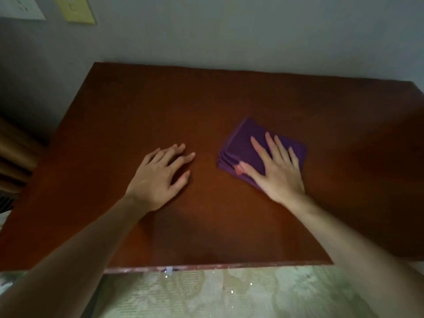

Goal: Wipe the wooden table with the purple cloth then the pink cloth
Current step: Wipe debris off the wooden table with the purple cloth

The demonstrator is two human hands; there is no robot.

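Note:
A folded purple cloth (243,143) lies on the reddish-brown wooden table (160,106), right of centre. My right hand (277,171) presses flat on top of it, fingers spread and pointing away from me. A small pink patch (239,171) shows at the cloth's near left edge beside my thumb; whether it is the pink cloth is unclear. My left hand (160,175) rests palm down on the bare wood to the left of the cloth, fingers apart, holding nothing.
A grey wall (229,31) runs right behind the table's far edge. Two switch plates (75,10) hang at the top left. Brown ribbed furniture (13,154) stands by the table's left side. Pale patterned fabric (229,294) lies below the near edge.

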